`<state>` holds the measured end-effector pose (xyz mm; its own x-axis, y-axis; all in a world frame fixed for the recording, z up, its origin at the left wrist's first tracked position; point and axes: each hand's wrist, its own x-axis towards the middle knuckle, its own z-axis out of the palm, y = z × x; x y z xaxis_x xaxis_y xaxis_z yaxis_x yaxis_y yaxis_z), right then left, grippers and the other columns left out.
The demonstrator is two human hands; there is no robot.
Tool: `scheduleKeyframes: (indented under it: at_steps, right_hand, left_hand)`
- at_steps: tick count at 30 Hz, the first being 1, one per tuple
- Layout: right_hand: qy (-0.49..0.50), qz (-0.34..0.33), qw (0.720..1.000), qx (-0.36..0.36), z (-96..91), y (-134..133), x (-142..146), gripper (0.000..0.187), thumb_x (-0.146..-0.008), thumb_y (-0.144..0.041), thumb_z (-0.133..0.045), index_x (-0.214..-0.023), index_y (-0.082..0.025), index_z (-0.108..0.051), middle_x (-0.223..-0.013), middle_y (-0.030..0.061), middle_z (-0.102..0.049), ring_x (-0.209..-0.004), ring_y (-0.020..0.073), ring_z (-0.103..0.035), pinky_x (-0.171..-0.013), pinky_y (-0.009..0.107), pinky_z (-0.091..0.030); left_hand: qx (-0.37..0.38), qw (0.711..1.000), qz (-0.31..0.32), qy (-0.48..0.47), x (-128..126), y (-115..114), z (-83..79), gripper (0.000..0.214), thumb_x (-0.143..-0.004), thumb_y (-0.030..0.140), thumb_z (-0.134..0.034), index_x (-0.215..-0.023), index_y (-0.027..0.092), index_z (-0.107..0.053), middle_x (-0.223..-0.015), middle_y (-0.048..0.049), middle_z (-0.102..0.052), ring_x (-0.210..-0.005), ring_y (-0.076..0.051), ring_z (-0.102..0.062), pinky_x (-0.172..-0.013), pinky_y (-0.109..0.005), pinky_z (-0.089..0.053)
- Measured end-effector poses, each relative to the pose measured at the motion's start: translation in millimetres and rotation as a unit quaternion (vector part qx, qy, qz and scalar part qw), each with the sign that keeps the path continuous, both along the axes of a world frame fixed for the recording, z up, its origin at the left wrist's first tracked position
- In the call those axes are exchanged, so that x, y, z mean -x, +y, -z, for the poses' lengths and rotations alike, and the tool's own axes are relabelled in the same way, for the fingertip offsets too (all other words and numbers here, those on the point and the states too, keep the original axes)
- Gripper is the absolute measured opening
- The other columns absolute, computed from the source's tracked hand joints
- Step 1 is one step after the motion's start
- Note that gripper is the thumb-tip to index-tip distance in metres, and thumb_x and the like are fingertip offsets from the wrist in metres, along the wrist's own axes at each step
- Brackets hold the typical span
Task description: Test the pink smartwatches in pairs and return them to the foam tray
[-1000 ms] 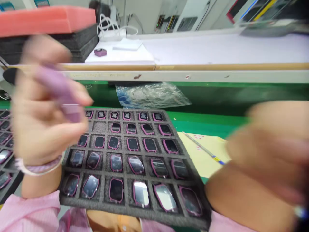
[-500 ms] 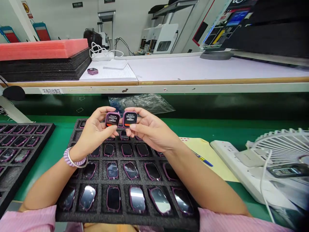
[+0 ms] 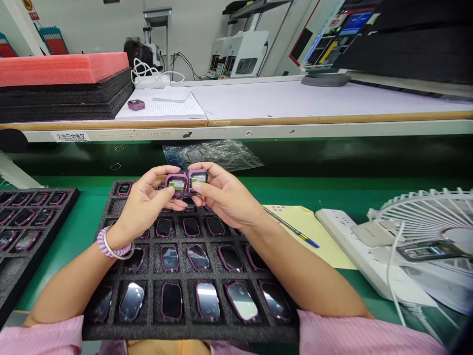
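My left hand (image 3: 150, 199) grips a purple-cased smartwatch body (image 3: 177, 183) without a strap, its thumb on the lower left of the screen. Close beside it, my right hand (image 3: 225, 195) grips a second smartwatch body (image 3: 198, 177), the thumb lying across the lower screen. Both screens face me and show a green band with small text I cannot read. The two watches are side by side, nearly touching. Below them lies a black foam tray (image 3: 155, 276) whose compartments hold several similar watches, partly hidden by my hands and forearms.
Another foam tray (image 3: 55, 231) with watches lies at left. On the right are a pen (image 3: 295, 231) on yellow paper (image 3: 332, 246), a white power strip (image 3: 343, 222) and a white fan (image 3: 439, 222). A shelf (image 3: 258, 101) behind holds foam sheets (image 3: 62, 69) and one watch (image 3: 136, 104).
Both watch screens have switched from white text with an orange strip to a green band. My right thumb has moved up onto its screen, and the left thumb has shifted onto its screen too.
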<state>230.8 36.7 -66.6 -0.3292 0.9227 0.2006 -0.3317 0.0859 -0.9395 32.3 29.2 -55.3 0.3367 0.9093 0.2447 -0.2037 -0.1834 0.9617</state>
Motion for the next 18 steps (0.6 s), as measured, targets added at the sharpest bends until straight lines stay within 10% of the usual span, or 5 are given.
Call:
scheduleKeyframes:
  at_steps: [18]
  right_hand:
    - [0.002, 0.006, 1.000, 0.000, 4.9, 5.8, 2.2, 0.051, -0.075, -0.023, -0.084, -0.119, -0.021, -0.058, -0.096, -0.0012, -0.066, -0.066, 0.0101, -0.061, -0.062, 0.025, -0.052]
  left_hand:
    - [0.027, 0.999, -0.006, -0.023, 1.0, 5.9, 2.3, 0.045, -0.076, 0.021, -0.070, -0.121, 0.017, -0.063, -0.105, -0.0015, -0.072, -0.071, -0.017, -0.079, -0.070, -0.024, -0.070]
